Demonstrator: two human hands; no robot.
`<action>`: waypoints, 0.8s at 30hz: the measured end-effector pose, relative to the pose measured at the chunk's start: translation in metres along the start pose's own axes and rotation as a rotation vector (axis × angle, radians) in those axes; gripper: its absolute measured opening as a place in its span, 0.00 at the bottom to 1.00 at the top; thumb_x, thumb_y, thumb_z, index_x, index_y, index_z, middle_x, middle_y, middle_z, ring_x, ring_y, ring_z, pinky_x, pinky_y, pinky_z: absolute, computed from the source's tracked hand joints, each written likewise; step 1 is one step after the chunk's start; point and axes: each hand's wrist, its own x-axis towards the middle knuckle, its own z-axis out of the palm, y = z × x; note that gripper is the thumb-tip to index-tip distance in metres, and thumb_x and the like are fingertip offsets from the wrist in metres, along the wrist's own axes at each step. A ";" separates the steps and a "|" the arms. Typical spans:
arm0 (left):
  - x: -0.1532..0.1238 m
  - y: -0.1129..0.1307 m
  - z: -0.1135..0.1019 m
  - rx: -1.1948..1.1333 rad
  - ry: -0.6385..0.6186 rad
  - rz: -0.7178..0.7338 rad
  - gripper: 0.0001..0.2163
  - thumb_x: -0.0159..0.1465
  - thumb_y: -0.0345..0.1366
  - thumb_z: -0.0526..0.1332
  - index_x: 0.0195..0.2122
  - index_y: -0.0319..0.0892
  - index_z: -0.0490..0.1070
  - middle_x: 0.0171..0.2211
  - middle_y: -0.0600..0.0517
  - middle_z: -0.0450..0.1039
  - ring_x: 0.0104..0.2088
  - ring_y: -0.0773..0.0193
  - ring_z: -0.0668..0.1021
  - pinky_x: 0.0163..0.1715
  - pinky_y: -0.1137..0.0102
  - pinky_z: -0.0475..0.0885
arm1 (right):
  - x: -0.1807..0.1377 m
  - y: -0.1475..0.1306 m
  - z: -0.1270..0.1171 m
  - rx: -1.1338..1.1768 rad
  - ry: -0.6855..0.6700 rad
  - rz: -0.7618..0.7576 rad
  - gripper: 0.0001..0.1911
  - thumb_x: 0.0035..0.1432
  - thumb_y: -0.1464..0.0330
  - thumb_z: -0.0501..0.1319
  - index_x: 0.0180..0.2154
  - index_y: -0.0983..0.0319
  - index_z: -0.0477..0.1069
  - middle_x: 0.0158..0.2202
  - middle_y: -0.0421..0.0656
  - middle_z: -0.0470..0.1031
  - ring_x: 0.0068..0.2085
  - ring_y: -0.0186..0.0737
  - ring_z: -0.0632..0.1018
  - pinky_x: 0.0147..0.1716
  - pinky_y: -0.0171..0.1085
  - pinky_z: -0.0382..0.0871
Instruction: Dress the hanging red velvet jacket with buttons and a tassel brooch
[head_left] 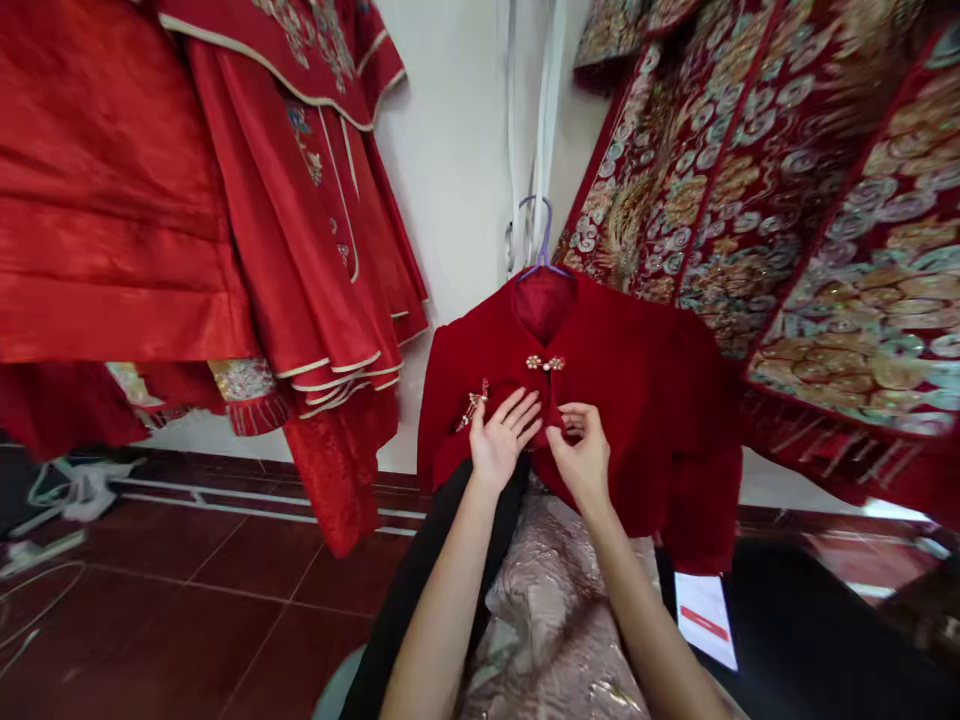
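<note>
Toward ten o'clock at the far left hangs a plain red garment (pixel 112 200), glossy and creased. White metal rails (pixel 225 501) lie low on the tiled floor at eight o'clock. Next along, at ten o'clock, a red gown (pixel 255 190) shows cream piping and embroidery.

The dark red jacket (pixel 630 400) hangs at the middle, slightly toward three o'clock. A jewelled brooch (pixel 472 408) sits on its front, at eight o'clock from the beaded collar clasp (pixel 545 363). The left hand (pixel 499 445) is spread, palm turned up, against the jacket at seven o'clock from that clasp. A purple hanger (pixel 545 245) rises from the collar at twelve. Shiny pinkish fabric (pixel 555 590) fills six o'clock. The right hand (pixel 583 455), near the left but apart from it, pinches the jacket's front edge between thumb and finger, at five o'clock from the clasp.

Between four and five o'clock, a white panel (pixel 697 595) bears a red bar, its marks too small to read. At two o'clock hang densely embroidered garments (pixel 750 180).
</note>
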 end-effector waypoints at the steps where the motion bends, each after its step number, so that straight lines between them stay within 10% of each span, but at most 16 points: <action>1: -0.001 0.004 -0.002 -0.064 0.013 0.052 0.20 0.65 0.49 0.52 0.40 0.35 0.73 0.46 0.40 0.72 0.47 0.54 0.75 0.46 0.62 0.71 | 0.000 -0.008 -0.003 0.065 -0.029 0.005 0.13 0.48 0.69 0.60 0.39 0.61 0.65 0.32 0.40 0.69 0.36 0.37 0.72 0.40 0.39 0.66; 10: 0.001 0.023 -0.008 -0.174 0.208 0.306 0.12 0.67 0.37 0.51 0.38 0.38 0.72 0.30 0.49 0.70 0.29 0.70 0.72 0.32 0.74 0.68 | -0.013 -0.072 -0.027 0.170 -0.195 0.039 0.15 0.49 0.70 0.61 0.41 0.59 0.64 0.33 0.39 0.67 0.35 0.35 0.72 0.37 0.36 0.68; 24: 0.000 0.018 -0.006 -0.090 0.161 0.242 0.14 0.64 0.42 0.54 0.42 0.38 0.72 0.43 0.44 0.74 0.34 0.65 0.76 0.39 0.69 0.71 | -0.016 -0.055 0.007 0.234 -0.351 -0.035 0.14 0.48 0.70 0.66 0.38 0.59 0.68 0.39 0.43 0.70 0.40 0.37 0.75 0.43 0.38 0.74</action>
